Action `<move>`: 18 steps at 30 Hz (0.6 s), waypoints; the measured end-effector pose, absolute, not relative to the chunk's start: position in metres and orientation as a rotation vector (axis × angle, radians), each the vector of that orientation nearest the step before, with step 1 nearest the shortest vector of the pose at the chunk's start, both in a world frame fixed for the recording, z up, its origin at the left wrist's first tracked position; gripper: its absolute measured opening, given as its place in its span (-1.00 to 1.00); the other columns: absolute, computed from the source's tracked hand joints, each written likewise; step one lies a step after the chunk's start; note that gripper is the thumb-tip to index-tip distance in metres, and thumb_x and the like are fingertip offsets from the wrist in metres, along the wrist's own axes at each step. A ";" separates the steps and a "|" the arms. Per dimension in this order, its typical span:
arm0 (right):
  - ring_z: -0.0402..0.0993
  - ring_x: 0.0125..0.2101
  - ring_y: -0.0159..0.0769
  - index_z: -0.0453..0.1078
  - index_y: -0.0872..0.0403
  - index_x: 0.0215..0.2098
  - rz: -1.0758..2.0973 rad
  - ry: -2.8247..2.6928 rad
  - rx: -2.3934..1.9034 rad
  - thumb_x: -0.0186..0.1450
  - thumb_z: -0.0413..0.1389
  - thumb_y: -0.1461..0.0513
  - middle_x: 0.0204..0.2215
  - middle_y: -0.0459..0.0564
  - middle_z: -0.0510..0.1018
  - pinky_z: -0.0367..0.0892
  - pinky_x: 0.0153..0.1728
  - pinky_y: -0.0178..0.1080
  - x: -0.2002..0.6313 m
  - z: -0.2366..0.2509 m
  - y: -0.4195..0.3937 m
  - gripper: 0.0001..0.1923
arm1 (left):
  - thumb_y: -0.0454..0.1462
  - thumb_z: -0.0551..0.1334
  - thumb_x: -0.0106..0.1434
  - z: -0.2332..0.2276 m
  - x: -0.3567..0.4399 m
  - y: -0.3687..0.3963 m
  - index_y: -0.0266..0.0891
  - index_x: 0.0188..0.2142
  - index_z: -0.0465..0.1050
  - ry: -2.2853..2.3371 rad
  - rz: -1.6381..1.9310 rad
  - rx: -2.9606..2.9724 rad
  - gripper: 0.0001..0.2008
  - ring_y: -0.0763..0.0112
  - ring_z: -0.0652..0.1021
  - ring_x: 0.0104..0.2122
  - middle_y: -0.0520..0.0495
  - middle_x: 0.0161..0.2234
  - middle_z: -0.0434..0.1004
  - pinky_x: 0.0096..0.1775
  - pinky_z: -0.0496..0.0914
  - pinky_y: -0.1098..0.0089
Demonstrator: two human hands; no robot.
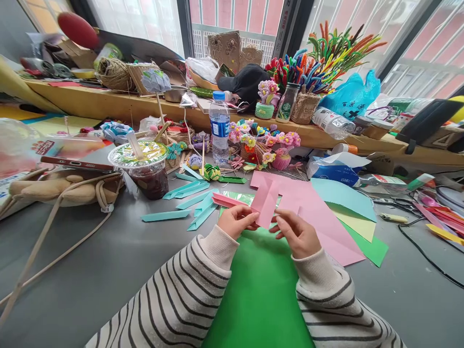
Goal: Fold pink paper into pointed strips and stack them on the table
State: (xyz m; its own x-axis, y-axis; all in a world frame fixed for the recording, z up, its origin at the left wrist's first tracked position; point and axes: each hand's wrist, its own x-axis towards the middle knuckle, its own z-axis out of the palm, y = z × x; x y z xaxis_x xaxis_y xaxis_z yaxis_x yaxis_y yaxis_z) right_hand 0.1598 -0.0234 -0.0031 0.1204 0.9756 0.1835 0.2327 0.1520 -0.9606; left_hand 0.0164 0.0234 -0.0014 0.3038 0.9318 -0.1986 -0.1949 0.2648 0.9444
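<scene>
Two grips of mine flank one creased pink paper piece [266, 200], raised in front of me above a green mat [261, 290]. On its left, my left grip [235, 221] is closed narrow, pinching the near left edge between thumb and fingers, so this is the nearer hand. The piece lies just off these fingertips, up and to the right, its long axis running away from me with the far end leaning a little right. On its right, my right grip [297, 234] is half curled, fingertips at the near right edge; I cannot tell whether they touch it. Counting across the worktop [90, 270] from the left, I have one drink cup [152, 179], then several folded teal strips [165, 216], overlapping too much for a sure count, one water bottle [219, 125] behind, and one folded pink strip [230, 199] just beyond my left grip. Past the right grip come at least one large pink sheet [326, 232], one teal sheet [344, 195], one pale yellow sheet [351, 222], one green sheet [373, 249] and one pair of scissors [395, 201].
</scene>
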 end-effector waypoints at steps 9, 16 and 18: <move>0.35 -0.38 -0.35 0.41 0.03 -0.30 0.317 -1.870 -1.117 0.15 -0.04 0.33 -0.42 0.02 0.40 0.30 -0.40 -0.30 0.167 -0.008 -0.020 -0.78 | -0.22 0.33 -0.24 0.000 0.018 0.019 -0.38 -0.58 0.36 0.927 0.958 0.971 -0.73 0.56 0.43 -0.65 0.06 -0.69 0.40 -0.54 0.39 0.51; 0.35 -0.47 -0.38 0.44 0.01 -0.34 0.337 -1.817 -1.064 0.12 0.04 0.33 -0.49 -0.03 0.40 0.29 -0.47 -0.33 0.172 -0.008 -0.017 -0.81 | -0.29 0.35 -0.28 0.002 0.015 0.020 -0.39 -0.53 0.37 0.859 0.854 0.914 -0.71 0.52 0.47 -0.58 0.02 -0.63 0.45 -0.44 0.40 0.47; 0.34 -0.50 -0.39 0.45 0.02 -0.37 0.353 -1.793 -1.062 0.11 0.06 0.33 -0.52 -0.04 0.41 0.28 -0.51 -0.34 0.172 -0.007 -0.016 -0.83 | -0.30 0.36 -0.32 0.001 0.015 0.020 -0.39 -0.53 0.34 0.832 0.833 0.879 -0.68 0.49 0.49 -0.56 0.01 -0.62 0.46 -0.41 0.40 0.44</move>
State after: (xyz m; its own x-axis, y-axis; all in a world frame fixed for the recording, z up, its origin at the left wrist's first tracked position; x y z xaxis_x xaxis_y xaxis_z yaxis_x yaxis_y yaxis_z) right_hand 0.1720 -0.0161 -0.0071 -0.1334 0.7895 0.5991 0.5031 0.5747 -0.6454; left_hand 0.0151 0.0201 0.0014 0.4232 0.8683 -0.2589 -0.2597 0.3900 0.8835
